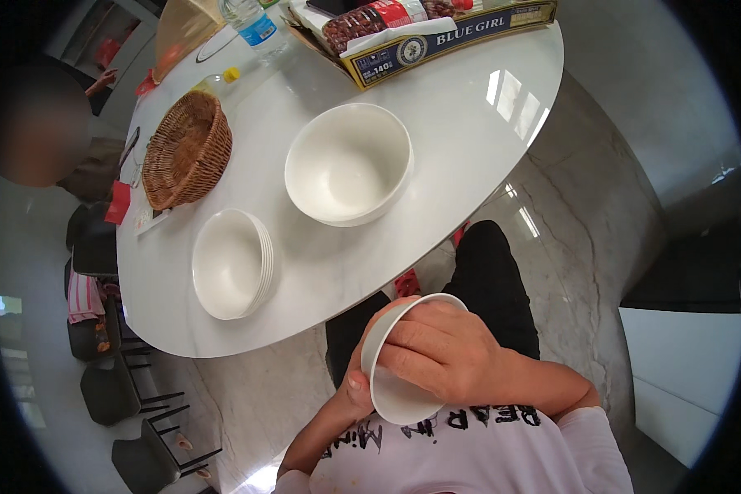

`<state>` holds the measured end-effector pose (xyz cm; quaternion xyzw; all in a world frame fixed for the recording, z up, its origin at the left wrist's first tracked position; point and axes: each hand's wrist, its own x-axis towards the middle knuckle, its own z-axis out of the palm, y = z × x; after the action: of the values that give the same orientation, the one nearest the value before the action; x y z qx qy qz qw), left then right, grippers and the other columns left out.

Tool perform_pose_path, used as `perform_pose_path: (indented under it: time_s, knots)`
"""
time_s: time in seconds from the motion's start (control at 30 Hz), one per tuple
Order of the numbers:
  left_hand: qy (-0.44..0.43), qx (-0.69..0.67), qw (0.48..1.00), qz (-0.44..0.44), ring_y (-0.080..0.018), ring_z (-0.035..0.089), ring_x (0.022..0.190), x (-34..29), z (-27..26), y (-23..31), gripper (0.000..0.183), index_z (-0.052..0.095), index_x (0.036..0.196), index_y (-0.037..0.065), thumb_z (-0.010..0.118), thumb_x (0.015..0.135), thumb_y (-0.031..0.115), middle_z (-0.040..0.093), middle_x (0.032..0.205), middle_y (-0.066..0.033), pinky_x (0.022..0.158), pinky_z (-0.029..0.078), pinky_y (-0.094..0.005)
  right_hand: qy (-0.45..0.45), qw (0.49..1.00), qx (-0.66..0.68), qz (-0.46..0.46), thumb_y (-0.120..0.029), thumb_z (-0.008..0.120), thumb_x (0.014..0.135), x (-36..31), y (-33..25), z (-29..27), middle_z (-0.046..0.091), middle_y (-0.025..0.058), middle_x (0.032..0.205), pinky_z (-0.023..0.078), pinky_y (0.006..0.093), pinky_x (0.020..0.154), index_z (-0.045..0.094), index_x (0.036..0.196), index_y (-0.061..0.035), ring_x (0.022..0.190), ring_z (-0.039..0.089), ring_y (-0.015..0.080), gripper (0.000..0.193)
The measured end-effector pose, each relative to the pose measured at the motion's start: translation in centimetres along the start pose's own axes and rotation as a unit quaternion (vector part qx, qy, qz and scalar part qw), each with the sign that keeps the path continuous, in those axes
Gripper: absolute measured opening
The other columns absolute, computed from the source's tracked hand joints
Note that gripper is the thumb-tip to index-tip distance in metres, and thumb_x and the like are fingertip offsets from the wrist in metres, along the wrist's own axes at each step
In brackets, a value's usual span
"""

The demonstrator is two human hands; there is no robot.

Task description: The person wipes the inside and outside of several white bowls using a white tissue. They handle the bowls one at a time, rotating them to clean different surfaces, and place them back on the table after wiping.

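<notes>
In front of my chest, a white bowl (405,402) is tilted on its side, its mouth facing right. My left hand (357,385) is wrapped round the outside of it. My right hand (453,350) reaches over the rim into the bowl, fingers bent and close together; the fingertips are hidden, and I cannot see whether they hold anything. On the white table nearby sit a stack of similar small white bowls (229,265), lying tilted with several rims showing, and a larger white bowl (348,163), which looks empty.
The oval white table (469,156) carries a brown wicker basket (188,150), a carton tray (453,41) with a package of dark red pieces, and a water bottle (257,29). Another person (90,169) is at the far left. Dark chairs (111,387) stand left of the table.
</notes>
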<state>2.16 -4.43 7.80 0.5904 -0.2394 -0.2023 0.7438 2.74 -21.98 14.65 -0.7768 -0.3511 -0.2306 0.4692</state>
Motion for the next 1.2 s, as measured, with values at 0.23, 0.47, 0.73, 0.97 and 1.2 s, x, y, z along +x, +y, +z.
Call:
perform_pose_path:
  time_s: [0.23, 0.47, 0.73, 0.97, 1.2]
  knots:
    - [0.102, -0.04, 0.987, -0.118, -0.0235, 0.042, 0.129, 0.2, 1.5, 3.2, 0.126, 0.023, 0.145, -0.002, 0.05, 0.063, 0.09, 0.041, 0.14, -0.0141, 0.107, 0.034, -0.0384, -0.147, 0.981, 0.122, 0.037, -0.002, 0.069, 0.069, -2.4, 0.8, -1.7, 0.062, 0.0118, 0.092, 0.052, 0.0343, 0.067, 0.064, 0.09, 0.0001, 0.079, 0.062, 0.0267, 0.021]
    - [0.046, -0.02, 0.972, -0.23, -0.0233, 0.04, 0.13, -0.1, 1.3, 2.8, 0.126, 0.025, 0.145, -0.002, 0.039, 0.065, 0.094, 0.043, 0.139, -0.0141, 0.108, 0.032, -0.0372, 0.037, 0.999, 0.014, -0.037, -0.006, 0.068, 0.069, 0.2, 0.6, -3.2, 0.063, 0.0124, 0.099, 0.052, 0.0337, 0.071, 0.065, 0.097, 0.0006, 0.082, 0.063, 0.027, 0.028]
    - [0.1, -0.103, 0.981, -0.133, -0.0232, 0.044, 0.128, -0.4, 1.5, 3.0, 0.126, 0.026, 0.145, 0.0, 0.078, 0.056, 0.072, 0.042, 0.14, -0.0131, 0.106, 0.035, -0.0373, 0.037, 0.99, 0.006, 0.137, -0.005, 0.072, 0.065, -3.1, 4.9, -1.2, 0.06, 0.0063, 0.077, 0.048, 0.0299, 0.059, 0.065, 0.09, -0.002, 0.065, 0.059, 0.0228, 0.026]
    - [0.031, -0.013, 0.995, -0.093, -0.0268, 0.04, 0.132, 0.4, 1.5, 3.8, 0.138, 0.013, 0.147, 0.0, 0.08, 0.05, 0.072, 0.034, 0.145, -0.0165, 0.107, 0.035, -0.0401, 0.054, 0.975, 0.058, 0.21, 0.001, 0.07, 0.065, -4.4, 4.7, -1.7, 0.061, 0.0081, 0.075, 0.048, 0.0287, 0.058, 0.065, 0.084, -0.0027, 0.064, 0.06, 0.02, 0.02]
    - [0.035, 0.024, 0.991, -0.124, -0.0244, 0.046, 0.124, 0.1, 1.3, 4.3, 0.125, 0.033, 0.142, -0.001, 0.074, 0.054, 0.078, 0.042, 0.135, -0.0139, 0.102, 0.036, -0.0362, 0.073, 0.987, 0.043, 0.135, 0.003, 0.072, 0.059, -3.0, 4.0, -1.7, 0.058, 0.0075, 0.07, 0.048, 0.0299, 0.056, 0.063, 0.082, -0.0043, 0.06, 0.058, 0.0219, 0.025]
